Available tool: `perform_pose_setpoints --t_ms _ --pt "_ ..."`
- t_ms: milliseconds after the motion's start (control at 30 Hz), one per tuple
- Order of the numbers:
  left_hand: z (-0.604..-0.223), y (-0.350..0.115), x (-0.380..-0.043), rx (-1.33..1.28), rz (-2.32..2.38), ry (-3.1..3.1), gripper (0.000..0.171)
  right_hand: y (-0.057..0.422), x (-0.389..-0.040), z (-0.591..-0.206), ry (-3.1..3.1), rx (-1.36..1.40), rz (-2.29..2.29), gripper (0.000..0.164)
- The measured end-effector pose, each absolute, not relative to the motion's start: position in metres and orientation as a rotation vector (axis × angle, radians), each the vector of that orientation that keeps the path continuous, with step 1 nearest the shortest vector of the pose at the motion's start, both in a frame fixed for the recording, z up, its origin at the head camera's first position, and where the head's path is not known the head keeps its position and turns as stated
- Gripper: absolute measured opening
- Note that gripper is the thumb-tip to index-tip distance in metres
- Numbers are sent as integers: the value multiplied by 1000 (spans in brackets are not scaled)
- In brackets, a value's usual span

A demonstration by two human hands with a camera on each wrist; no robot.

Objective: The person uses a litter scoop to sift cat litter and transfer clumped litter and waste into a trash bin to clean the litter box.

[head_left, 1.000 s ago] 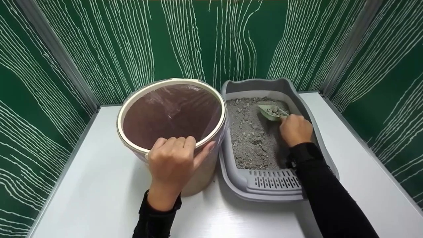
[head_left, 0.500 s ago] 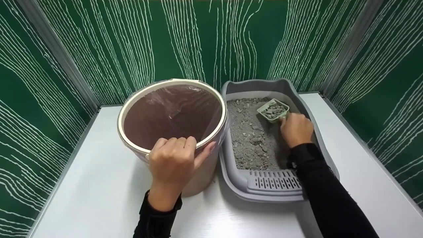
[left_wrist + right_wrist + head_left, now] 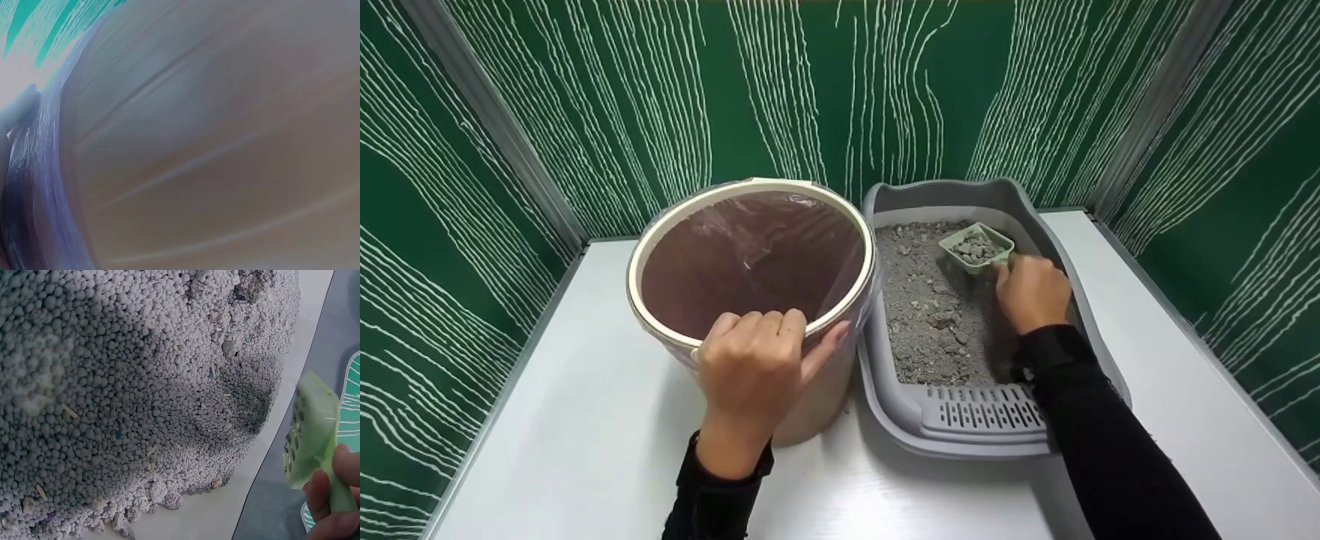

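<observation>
My left hand (image 3: 754, 371) grips the near rim of a round trash bin (image 3: 817, 409) lined with a clear plastic bag (image 3: 750, 247). In the left wrist view the bin's ribbed outer wall (image 3: 225, 146) fills most of the picture. My right hand (image 3: 1035, 292) holds a light green litter scoop (image 3: 1001, 259) by its handle, over the far right of a grey litter box (image 3: 889, 405). Grey clumps (image 3: 976, 247) lie in the scoop. In the right wrist view the slotted scoop (image 3: 315, 433) is above the grey granular litter (image 3: 146, 394), fingers (image 3: 320, 495) round its handle.
Bin and litter box stand side by side on a white table (image 3: 607, 450). A perforated step (image 3: 982, 412) spans the box's near end. Green panels (image 3: 840, 90) with white wavy lines enclose the back and sides, joined by grey posts (image 3: 1147, 105).
The scoop was tilted and has levelled, its clumps now showing from above; it has shifted slightly left in the last half second. My left hand stays on the bin rim.
</observation>
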State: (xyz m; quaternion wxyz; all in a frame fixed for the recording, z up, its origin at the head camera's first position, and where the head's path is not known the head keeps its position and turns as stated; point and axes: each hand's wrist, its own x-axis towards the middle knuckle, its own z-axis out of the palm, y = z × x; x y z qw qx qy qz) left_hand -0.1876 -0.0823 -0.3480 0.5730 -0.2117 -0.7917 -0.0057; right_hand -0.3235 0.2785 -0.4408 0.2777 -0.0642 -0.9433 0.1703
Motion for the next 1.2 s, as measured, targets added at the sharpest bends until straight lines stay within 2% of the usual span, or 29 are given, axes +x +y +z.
perform_pose_setpoints --t_ms 267,667,1200 --pt "-348 -82 -188 -494 -11 -1850 63 277 -323 -438 -2579 -212 464 43" --pt "-348 -83 -188 -497 -6 -1865 63 278 -323 -438 -2595 -213 464 47" --pt "-347 -83 -188 -498 -19 -1860 63 279 -323 -437 -2542 -174 469 29"
